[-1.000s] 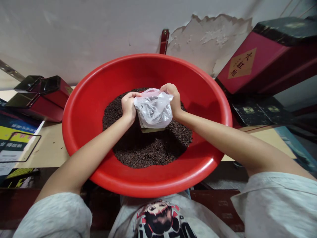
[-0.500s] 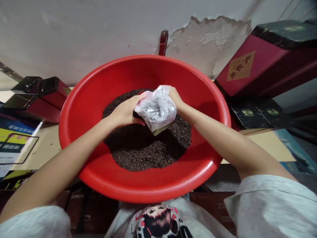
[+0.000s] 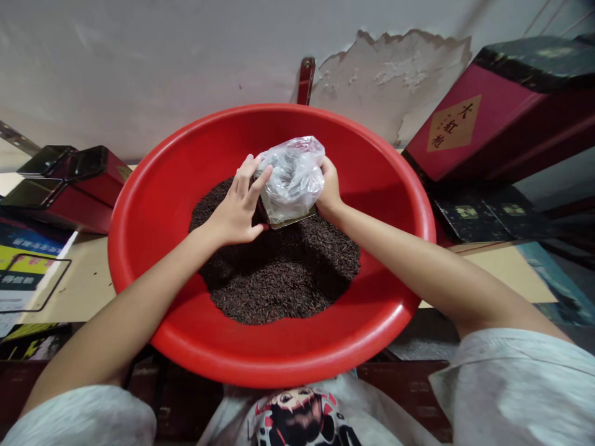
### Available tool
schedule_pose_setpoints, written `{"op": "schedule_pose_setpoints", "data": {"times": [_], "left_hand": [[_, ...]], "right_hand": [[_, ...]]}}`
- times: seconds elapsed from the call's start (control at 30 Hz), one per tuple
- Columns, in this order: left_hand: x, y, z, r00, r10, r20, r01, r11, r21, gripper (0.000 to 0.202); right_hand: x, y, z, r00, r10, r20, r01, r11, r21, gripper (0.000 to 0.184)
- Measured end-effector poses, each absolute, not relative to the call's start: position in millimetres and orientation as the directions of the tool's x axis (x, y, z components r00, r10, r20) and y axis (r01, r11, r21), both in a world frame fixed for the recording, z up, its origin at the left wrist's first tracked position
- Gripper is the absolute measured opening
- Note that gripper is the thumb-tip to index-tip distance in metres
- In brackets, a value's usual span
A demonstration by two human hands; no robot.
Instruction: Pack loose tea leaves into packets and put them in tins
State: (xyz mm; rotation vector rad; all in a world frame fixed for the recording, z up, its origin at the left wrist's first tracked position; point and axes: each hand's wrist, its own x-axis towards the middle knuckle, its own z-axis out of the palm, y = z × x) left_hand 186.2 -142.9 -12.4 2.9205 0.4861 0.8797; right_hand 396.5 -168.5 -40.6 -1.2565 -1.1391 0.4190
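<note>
A square tin [image 3: 292,221] with a golden rim is held over the basin, lined with a clear, crumpled plastic bag [image 3: 295,183] that bulges from its mouth. My right hand [image 3: 330,191] grips its right side, fingers partly hidden behind the bag. On the left side, my left hand [image 3: 242,204] holds the tin between spread fingers and a thumb near the lower corner; the index finger touches the bag. Below both hands, dark loose tea leaves [image 3: 279,288] lie heaped in a wide red plastic basin [image 3: 181,337].
Dark red tins with black lids [image 3: 95,186] lie at the left beside printed papers [image 3: 28,266]. At the right, a large red tin [image 3: 488,118] with a gold label rests above black-lidded tins [image 3: 483,214]. Behind the basin is a wall [image 3: 186,62] with peeling plaster.
The tin and bag have moved up and away from me, turning a little. My left fingers have spread and shifted along the tin's left side. The tea heap looks nearly the same.
</note>
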Motion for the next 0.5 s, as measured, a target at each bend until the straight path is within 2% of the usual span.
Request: {"op": "schedule_pose_setpoints", "data": {"times": [0.1, 0.2, 0.27, 0.4, 0.5], "left_hand": [[184.7, -142.0, -14.7, 0.761, 0.377, 0.529, 0.333, -0.926, 0.181, 0.126], [182.2, -136.6, -18.2, 0.668, 0.480, 0.569, 0.406, -0.875, 0.262, 0.121], [181.3, -133.0, -20.7, 0.628, 0.528, 0.572, 0.422, -0.848, 0.320, 0.110], [181.7, -131.3, -24.9, 0.619, 0.552, 0.559, 0.415, -0.834, 0.364, 0.073], [182.8, -135.1, -26.1, 0.597, 0.564, 0.571, 0.421, -0.826, 0.375, 0.069]], "right_hand": [[393.3, -176.9, -33.6, 0.455, 0.709, 0.538, 0.500, 0.297, -0.814, 0.029], [389.5, -187.0, -25.7, 0.400, 0.654, 0.642, 0.621, 0.321, -0.715, 0.030], [387.3, -190.0, -27.4, 0.409, 0.657, 0.633, 0.579, 0.350, -0.737, 0.029], [384.7, -188.0, -40.7, 0.500, 0.719, 0.482, 0.398, 0.304, -0.865, 0.021], [381.8, -188.6, -44.1, 0.533, 0.690, 0.490, 0.345, 0.352, -0.870, 0.020]]}}
